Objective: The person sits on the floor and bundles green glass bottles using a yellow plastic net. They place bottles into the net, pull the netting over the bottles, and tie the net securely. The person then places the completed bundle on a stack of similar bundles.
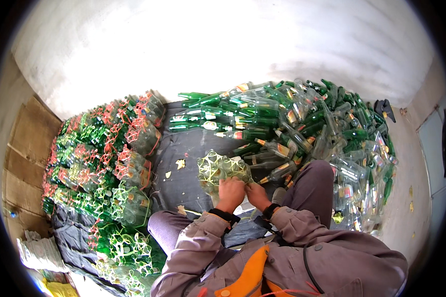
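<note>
Between my knees stands a bundle of clear glass bottles, upright, with pale yellow-green string laced around the necks. My left hand and my right hand meet at the bundle's near right edge. Both are closed, with the fingertips drawn close together at the string lacing. The exact pinch is partly hidden by the backs of the hands. Below the hands, the near side of the bundle is mostly covered.
A heap of loose green and clear bottles lies along the far and right sides. Rows of tied bottle bundles stand at left, laced in red and yellow-green string. Torn scraps lie on the dark ground sheet. Cardboard leans at far left.
</note>
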`<action>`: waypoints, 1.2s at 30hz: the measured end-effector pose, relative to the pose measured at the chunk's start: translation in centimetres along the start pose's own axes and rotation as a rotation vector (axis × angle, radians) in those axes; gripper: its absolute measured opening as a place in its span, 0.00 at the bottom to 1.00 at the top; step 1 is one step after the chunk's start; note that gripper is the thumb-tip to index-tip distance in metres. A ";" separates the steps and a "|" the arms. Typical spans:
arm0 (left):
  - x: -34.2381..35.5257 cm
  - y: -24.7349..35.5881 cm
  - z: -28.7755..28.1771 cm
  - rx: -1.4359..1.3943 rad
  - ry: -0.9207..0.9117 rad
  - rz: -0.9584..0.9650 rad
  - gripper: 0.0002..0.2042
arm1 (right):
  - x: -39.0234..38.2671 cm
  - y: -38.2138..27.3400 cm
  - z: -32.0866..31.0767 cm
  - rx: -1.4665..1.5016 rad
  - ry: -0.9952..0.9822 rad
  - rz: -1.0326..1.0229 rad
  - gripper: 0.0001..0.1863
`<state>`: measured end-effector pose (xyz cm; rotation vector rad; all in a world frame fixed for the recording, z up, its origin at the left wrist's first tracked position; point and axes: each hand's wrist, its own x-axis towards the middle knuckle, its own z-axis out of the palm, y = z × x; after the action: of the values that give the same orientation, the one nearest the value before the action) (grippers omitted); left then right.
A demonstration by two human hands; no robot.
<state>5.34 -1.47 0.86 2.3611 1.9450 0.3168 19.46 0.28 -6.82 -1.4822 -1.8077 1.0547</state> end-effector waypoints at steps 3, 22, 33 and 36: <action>0.1 0.6 -0.6 0.122 -0.019 0.051 0.06 | 0.2 0.2 -0.3 -0.053 -0.025 -0.008 0.22; 2.3 -2.3 -1.2 0.044 -0.053 0.239 0.08 | -1.7 -1.8 -3.1 0.171 -0.114 0.114 0.17; 3.9 -4.1 -2.8 -0.054 -0.165 0.276 0.06 | -1.0 -2.7 -2.1 0.431 -0.087 0.277 0.16; 4.5 -4.3 -3.0 -0.023 -0.128 0.338 0.06 | -0.6 -1.2 -1.3 0.471 -0.070 0.277 0.17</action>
<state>1.42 3.57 3.57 2.6179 1.4782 0.1978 20.05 -0.12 -5.06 -1.4305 -1.2910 1.5585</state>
